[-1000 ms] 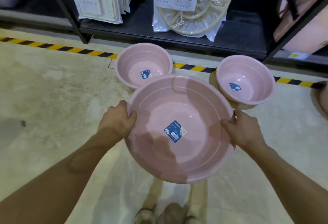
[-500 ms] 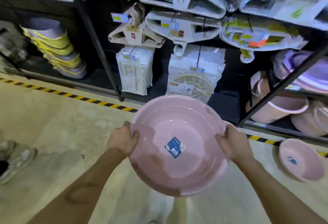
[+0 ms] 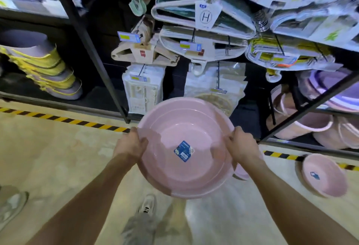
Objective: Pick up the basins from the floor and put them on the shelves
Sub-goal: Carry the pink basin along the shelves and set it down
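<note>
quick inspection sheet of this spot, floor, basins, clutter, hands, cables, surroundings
surface: pale concrete floor with a yellow-black striped line along the shelf base
job's things: large pink basin held up in the air, blue label inside; a smaller pink basin on the floor at right; the edge of another pink one shows under the right wrist
clutter: nothing seen loose on the floor
grippers: left hand and right hand grip opposite rims of the large basin
cables: nothing seen
surroundings: black shelf frame, packed hangers, stacked grey-yellow tubs, pink tubs on the low shelf at right, shoes below
</note>
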